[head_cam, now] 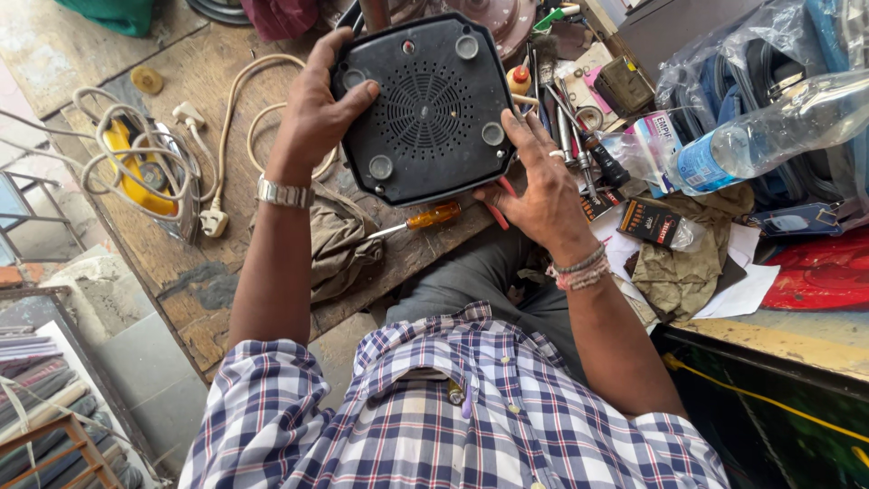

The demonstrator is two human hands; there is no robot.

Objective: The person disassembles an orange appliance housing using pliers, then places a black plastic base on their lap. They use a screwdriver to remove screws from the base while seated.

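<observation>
I hold a black plastic appliance base (425,109) bottom side up over a worn wooden workbench (190,272). It has a round vent grille in the middle and round feet near the corners. My left hand (317,104), with a metal watch on the wrist, grips its left edge, thumb on the underside. My right hand (543,186), with a ring and wrist threads, supports the lower right edge, fingers spread. An orange-handled screwdriver (425,218) lies on the bench just below the base.
A yellow clothes iron (136,172) wrapped in white cord lies at the left, its plug (214,220) beside it. Several hand tools (570,127) crowd the right. A clear water bottle (769,131), small cartons, rags and paper lie further right.
</observation>
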